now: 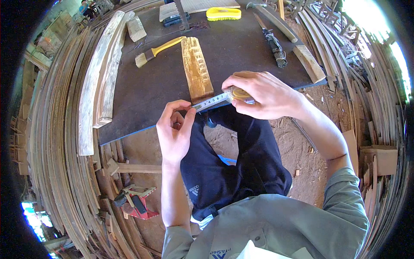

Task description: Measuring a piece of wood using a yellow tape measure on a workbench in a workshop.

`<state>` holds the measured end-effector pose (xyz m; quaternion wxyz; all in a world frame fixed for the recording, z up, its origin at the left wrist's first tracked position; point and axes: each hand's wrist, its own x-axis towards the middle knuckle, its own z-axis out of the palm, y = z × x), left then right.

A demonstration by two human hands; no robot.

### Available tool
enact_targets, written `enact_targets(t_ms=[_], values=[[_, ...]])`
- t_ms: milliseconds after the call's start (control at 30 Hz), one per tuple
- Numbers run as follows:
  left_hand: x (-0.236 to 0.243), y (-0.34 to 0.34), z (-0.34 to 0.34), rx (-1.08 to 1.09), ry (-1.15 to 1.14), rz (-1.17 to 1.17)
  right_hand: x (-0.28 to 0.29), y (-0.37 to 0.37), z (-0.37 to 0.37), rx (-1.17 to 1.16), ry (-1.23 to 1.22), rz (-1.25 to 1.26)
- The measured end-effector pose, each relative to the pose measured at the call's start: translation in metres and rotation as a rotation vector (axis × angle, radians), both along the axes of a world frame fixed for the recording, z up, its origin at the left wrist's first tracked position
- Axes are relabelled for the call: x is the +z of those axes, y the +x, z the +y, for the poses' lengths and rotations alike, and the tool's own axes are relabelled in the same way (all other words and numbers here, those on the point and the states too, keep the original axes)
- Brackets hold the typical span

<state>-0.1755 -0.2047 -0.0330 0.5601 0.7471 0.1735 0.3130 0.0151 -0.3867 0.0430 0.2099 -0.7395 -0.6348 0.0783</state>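
Note:
My left hand (175, 134) pinches the end of a tape measure's pale blade (209, 103) between thumb and index finger. My right hand (261, 95) grips the yellowish case (237, 92), with a short length of blade pulled out between my hands. The blade lies across the near end of a yellowish wooden piece (195, 69) with a carved or chipped right side, at the dark tabletop's (142, 103) near edge. My fingers hide part of the case and the blade's tip.
A brush (153, 54), yellow scrub brush (224, 13), upright blade (182, 17), hammer (276, 21), wrapped tool (274, 49), short block (308, 64) and long pale boards (97, 86) lie around. Stacked strips (64, 121) flank both sides. A person (86, 9) sits far back left.

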Motion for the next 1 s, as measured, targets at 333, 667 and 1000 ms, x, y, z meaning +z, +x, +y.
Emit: enact_targets(t_ms=[333,667,1000], values=[[0.009,0.007,-0.003,0.043,-0.003,0.023,-0.012,0.007,0.01,-0.06,0.053,0.2],[0.004,0.008,0.001,0.11,0.249,0.064,-0.011,-0.012,0.009,-0.187,0.048,-0.018],[0.0,0.011,0.003,0.107,0.227,0.037,-0.003,-0.012,0.01,-0.206,0.048,-0.089]])
